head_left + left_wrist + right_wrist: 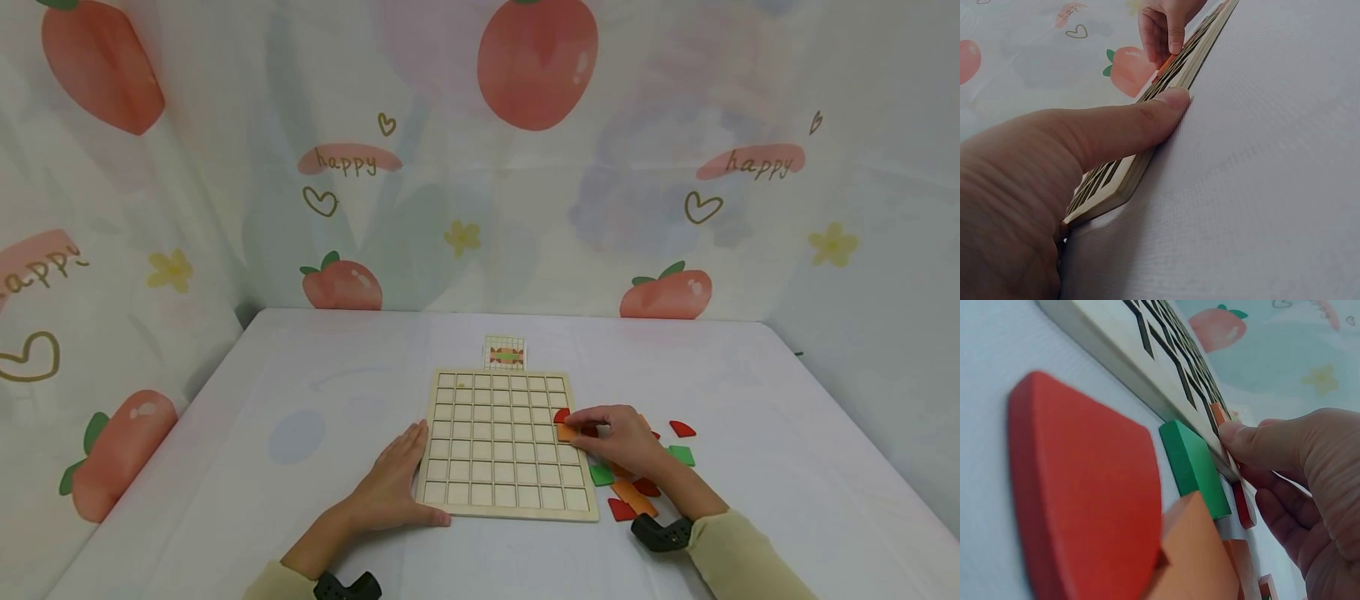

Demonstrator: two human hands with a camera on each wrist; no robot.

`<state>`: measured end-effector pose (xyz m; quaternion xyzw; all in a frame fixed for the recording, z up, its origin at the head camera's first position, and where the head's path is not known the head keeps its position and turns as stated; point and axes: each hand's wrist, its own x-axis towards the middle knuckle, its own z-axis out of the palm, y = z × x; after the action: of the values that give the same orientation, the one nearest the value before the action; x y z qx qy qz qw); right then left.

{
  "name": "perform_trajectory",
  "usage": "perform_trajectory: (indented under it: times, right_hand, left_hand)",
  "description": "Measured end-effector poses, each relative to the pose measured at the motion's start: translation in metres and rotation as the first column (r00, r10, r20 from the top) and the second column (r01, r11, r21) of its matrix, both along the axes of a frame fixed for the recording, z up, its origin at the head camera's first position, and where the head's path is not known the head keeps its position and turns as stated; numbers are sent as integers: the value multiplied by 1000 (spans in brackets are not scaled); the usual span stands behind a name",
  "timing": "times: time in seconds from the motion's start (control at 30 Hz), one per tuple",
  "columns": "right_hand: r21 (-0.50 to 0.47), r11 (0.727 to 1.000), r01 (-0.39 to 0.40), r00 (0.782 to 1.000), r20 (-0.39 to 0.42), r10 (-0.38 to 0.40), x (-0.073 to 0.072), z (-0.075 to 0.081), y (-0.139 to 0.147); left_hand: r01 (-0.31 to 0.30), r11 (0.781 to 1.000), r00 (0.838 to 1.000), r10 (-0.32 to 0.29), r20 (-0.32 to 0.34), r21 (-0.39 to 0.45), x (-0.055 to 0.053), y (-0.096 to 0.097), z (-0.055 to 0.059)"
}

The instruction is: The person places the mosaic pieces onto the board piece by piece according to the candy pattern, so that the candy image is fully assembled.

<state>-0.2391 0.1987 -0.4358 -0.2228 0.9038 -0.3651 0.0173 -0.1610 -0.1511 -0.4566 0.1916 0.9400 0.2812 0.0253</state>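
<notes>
A pale wooden grid board (pixel 489 512) lies on the table. At its front left corner rests my left hand (pixel 393 483), fingers stretched along the left side and thumb on the front rim; in the left wrist view the thumb (pixel 1135 122) presses the edge. My right hand (pixel 626 437) pinches a flat orange piece (pixel 564 432) at the right-hand column of cells. Just behind that piece, a red quarter-round piece (pixel 561 415) sits in the same column. The right wrist view shows the thumb on the orange piece (pixel 1217 414), at the board's rim.
Loose red, orange and green pieces are scattered right of the board, among them a green piece (pixel 602 475), an orange piece (pixel 634 499) and a red piece (pixel 621 510). Some lie beneath the right forearm. A small pattern card (pixel 506 342) lies behind the board.
</notes>
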Motion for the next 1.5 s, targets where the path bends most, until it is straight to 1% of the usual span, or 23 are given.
perform_trajectory:
  times: [0.37,0.5,0.57,0.67,0.77,0.9,1.07,1.17,1.37,1.5]
  right_hand:
    - [-34,999,3,1000,-3,-3,0,0,0]
    - [-59,998,13,1000,8,-13,0,0,0]
    - [-76,996,37,999,17,-36,0,0,1]
    - [-92,992,88,996,9,-87,-2,-1,3]
    - [-81,984,157,987,-5,-158,-4,-3,6]
    - [-49,977,207,978,1,-207,-5,-5,9]
    - [-39,978,205,979,9,-204,-4,-7,10]
    - [-31,981,191,981,-4,-191,-5,-8,9]
    - [17,990,138,990,-23,-138,-8,-6,12]
    - [23,995,100,995,-24,-99,-9,-3,16]
  left_hand:
    - [-3,1000,1000,4,7,-9,0,0,1]
    - [-1,1000,1000,1,-1,-13,0,0,1]
    - [1,1000,1000,-1,-6,-12,-1,0,1]
    - [4,1000,1000,-4,-7,-11,0,-1,1]
    - [4,1000,1000,-4,-5,-12,0,-2,1]
    - [3,1000,1000,-3,-6,-13,-1,-2,1]
    - [3,1000,1000,-4,-7,-16,-1,-2,1]
    - [1,1000,1000,-1,-3,-15,-1,-2,0]
    - [-2,1000,1000,2,3,1,0,-1,0]
    - [-1,1000,1000,1,2,4,1,0,0]
